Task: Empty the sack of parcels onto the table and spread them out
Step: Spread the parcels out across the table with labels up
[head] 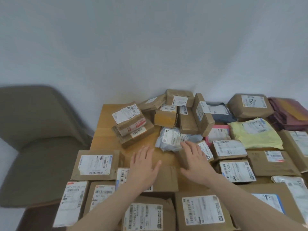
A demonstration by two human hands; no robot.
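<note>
Several brown cardboard parcels with white labels cover the wooden table (103, 130). My left hand (143, 165) reaches forward with straight fingers above a flat brown parcel (165, 179), holding nothing. My right hand (195, 159) lies flat with spread fingers over a small brown box (204, 150), its fingertips near a crumpled grey mailer bag (173, 139). A leaning stack of brown boxes (131, 124) stands at the far left. A folded maroon sack (290, 114) lies at the far right edge.
A yellow mailer (255, 134), a pink one (218, 132) and a dark blue one (220, 112) lie among boxes at the back right. An olive upholstered chair (36, 139) stands left of the table. A pale wall runs behind.
</note>
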